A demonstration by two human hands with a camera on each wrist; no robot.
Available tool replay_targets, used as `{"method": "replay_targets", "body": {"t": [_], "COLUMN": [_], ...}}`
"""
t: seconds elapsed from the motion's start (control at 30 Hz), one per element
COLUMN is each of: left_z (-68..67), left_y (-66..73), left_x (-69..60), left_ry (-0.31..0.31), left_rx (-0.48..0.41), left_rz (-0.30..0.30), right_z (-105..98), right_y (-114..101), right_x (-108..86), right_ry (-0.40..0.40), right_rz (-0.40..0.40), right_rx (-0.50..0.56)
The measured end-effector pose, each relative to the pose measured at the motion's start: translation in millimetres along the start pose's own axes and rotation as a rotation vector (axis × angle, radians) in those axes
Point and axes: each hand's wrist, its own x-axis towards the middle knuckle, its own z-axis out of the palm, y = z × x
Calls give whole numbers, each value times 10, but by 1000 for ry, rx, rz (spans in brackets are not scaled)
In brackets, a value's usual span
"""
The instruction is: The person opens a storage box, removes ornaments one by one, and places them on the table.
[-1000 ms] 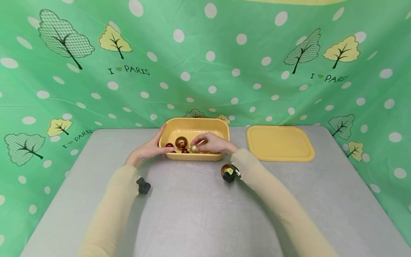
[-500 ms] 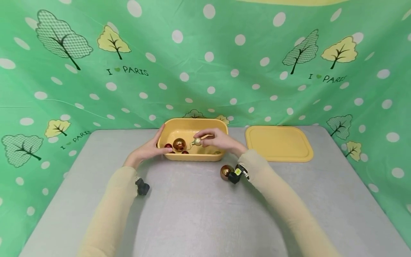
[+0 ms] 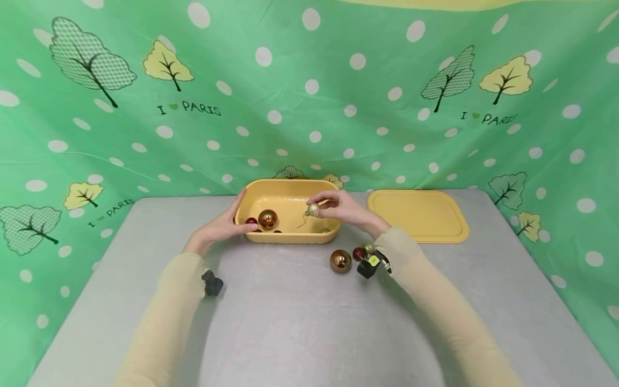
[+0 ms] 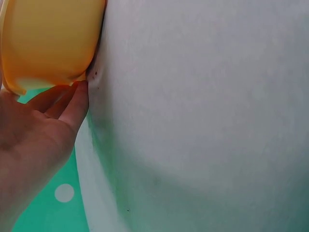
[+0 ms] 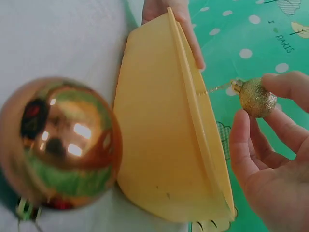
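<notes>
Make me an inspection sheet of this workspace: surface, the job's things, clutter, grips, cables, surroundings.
Surface: grey table.
Job's things: yellow box, open, containing balls; glittery gold ball above it; outside on the table, a bronze ball, a red ball and a pale gold ball.
Clutter: yellow lid, flat, right of the box.
Left grip: holds the box's left end.
Right grip: pinches the glittery gold ball.
Cables: nothing seen.
Surroundings: green dotted cloth behind.
</notes>
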Motion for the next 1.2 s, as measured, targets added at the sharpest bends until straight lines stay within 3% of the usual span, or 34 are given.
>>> {"method": "replay_targets", "body": {"t": [0.2,0.5,0.87,1.2], "left_z": [14,9,16,10], "left_y": [151,-92,-94,-98], "left_x": [-76,26,32,32], "left_ry": [-11,14,8,14], "left_rx": [-14,-12,-17,-11], "left_rz": [-2,7,4,6], "right_z": [-97,-242,-381,-515], "right_y": [-55,-72,-134,-139], "right_x": [-168,-444,-762,-1056], "right_ry": [54,63,61,105], "right_rz": [24,12,12,41], "right_rx": [-56,-76,-156,-106]}}
